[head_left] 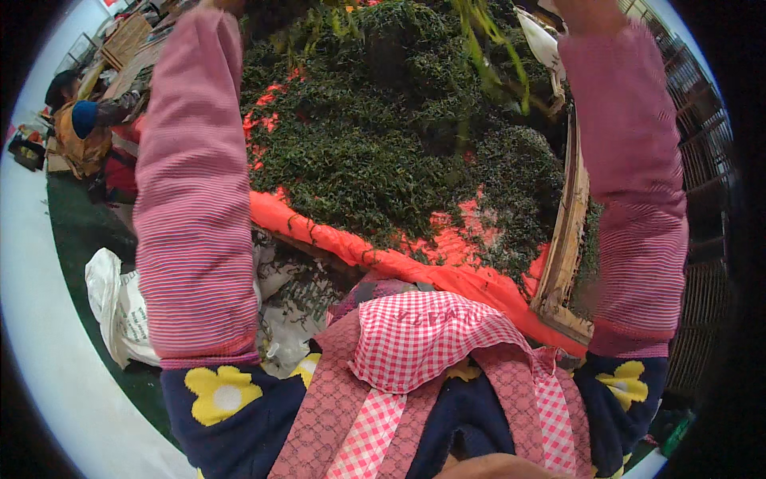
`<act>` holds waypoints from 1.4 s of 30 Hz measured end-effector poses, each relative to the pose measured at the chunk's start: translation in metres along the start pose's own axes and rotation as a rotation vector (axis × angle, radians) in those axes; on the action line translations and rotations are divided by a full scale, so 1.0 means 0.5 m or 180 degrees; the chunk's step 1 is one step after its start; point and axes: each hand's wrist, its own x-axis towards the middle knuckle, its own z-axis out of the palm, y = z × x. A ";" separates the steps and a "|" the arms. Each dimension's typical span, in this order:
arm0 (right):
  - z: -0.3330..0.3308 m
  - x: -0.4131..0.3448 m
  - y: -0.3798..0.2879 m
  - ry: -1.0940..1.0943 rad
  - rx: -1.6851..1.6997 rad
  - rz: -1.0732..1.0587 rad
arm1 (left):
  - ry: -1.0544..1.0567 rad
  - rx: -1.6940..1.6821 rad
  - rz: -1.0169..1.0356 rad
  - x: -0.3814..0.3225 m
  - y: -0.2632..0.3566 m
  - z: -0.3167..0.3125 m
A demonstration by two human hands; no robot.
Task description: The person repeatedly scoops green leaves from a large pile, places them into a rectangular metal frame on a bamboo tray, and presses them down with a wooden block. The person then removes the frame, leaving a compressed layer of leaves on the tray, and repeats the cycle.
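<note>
Both my arms reach forward in striped pink sleeves, and their wrists meet the top edge of the picture. My left hand and my right hand lie beyond that edge, so what they hold is hidden. Before me spreads a heap of dark green, seaweed-like strands (359, 161) on a red plastic sheet (335, 239). Lighter green strands (494, 36), blurred, hang between my arms near the top. A whitish object (538, 39), too unclear to name, is beside my right wrist. A pink checked apron (419, 341) covers my front.
A wooden frame (565, 239) borders the heap at right. A white sack (122, 317) with writing stands on the green floor at left. Another person (87, 132) works farther left beside a cluttered table. Slatted racks (703, 179) line the far right.
</note>
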 end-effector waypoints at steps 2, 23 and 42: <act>0.003 0.042 -0.012 -0.0309 0.0232 -0.0162 | -0.0452 -0.0115 -0.0296 -0.075 -0.056 0.073; -0.036 0.143 0.094 0.0986 0.1220 -0.0225 | -0.0189 -0.0721 0.1279 -0.204 0.401 -0.096; -0.110 0.004 0.007 0.0612 0.0823 0.0104 | -0.1175 -0.2698 0.0960 -0.519 0.418 0.160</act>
